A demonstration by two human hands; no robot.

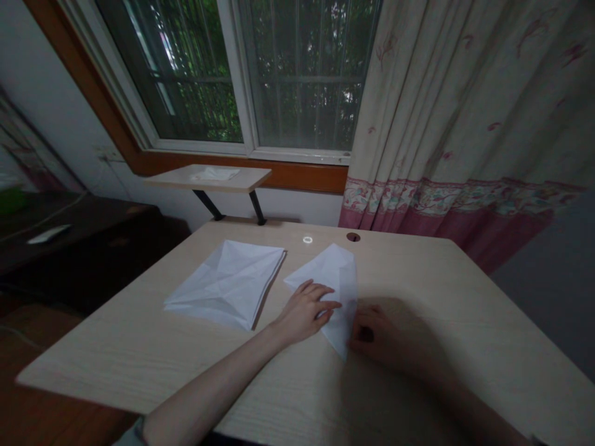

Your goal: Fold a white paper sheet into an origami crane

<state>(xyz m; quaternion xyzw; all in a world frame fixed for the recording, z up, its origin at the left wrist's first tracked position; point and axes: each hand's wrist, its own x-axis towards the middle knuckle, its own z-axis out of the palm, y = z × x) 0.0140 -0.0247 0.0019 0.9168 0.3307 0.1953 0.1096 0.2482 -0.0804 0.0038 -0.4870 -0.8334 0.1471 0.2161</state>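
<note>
A partly folded sheet of white paper [344, 272] lies on the desk in front of me, with creases and pointed corners. My left hand [307, 310] rests on its left part, fingers spread and stretched over the paper. Against the right edge of the sheet is my right hand [376, 334], its fingers curled and the thumb side at the paper's edge. Whether those fingertips pinch the edge or only press along it is hard to see in the shadow. Left of the sheet sits a stack of creased white paper [227, 279].
The pale wooden desk [139, 353] has a raised shelf [176, 175] at the back left, bearing a crumpled white paper [216, 174]. Near the rear edge are a small white ring [307, 240] and a round cable hole [353, 236]. A curtain [418, 124] hangs behind.
</note>
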